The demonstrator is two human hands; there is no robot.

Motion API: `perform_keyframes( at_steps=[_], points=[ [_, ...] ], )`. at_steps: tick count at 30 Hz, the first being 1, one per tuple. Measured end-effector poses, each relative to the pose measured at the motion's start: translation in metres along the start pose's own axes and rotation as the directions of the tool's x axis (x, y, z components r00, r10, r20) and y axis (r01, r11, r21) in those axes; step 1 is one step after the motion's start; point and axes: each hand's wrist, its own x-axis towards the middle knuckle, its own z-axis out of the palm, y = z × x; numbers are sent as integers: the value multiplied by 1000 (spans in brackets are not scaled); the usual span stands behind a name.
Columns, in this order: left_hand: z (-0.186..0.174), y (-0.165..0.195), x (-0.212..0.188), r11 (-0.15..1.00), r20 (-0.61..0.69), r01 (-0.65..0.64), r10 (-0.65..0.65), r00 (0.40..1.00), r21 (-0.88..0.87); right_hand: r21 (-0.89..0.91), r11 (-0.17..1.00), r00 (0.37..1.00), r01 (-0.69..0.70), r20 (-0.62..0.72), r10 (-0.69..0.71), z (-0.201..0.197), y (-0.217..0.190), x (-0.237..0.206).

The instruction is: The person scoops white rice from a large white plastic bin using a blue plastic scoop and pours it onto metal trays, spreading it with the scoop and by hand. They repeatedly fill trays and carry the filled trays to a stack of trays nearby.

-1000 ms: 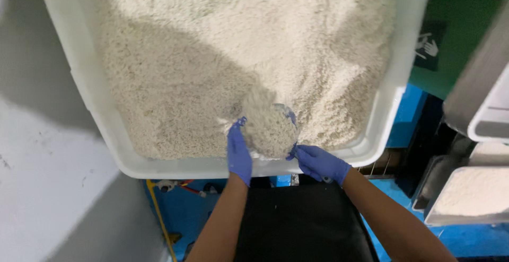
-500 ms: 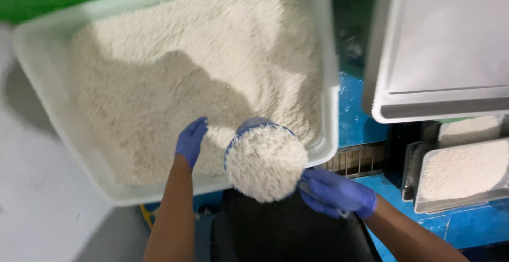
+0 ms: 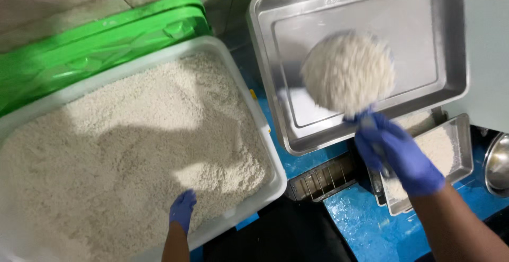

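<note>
A: Scoop, heaped with pale crumb, sits over the empty steel tray, at about 1 o'clock in view. Blurred, so in motion. Right hand, blue-gloved, is closed around its handle at the scoop's 6 o'clock.

B: Left hand?

A: Left hand, also gloved, rests at the near edge of the white tub, at 7 o'clock, fingers loosely curled on the crumb. It grips nothing I can see.

B: Step in hand?

A: Judged: transfer, the load carried from tub to tray but not yet tipped. Tray floor is bare.

B: Next move calls for?

A: A wrist roll to empty the scoop inside the tray walls, kept low so the heap does not scatter.

B: Surroundings?

A: A smaller filled tray lies at the steel tray's 5 o'clock; a green lid lies beyond the tub at 11 o'clock.
</note>
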Motion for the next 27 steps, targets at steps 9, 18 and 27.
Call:
perform_keyframes(
  at_steps=[9, 18, 27],
  points=[
    [46, 36, 7, 976, 55, -200, 196, 979, 92, -887, 462, 706, 15, -317, -633, -70, 78, 149],
    [38, 55, 10, 1000, -99, -15, 13, 995, -20, -845, 405, 615, -349, -533, -582, -147, 83, 195],
    [-33, 7, 46, 960, -156, -265, 276, 948, 87, -732, 648, 439, -210, -663, -607, -96, 64, 166]
  ],
)
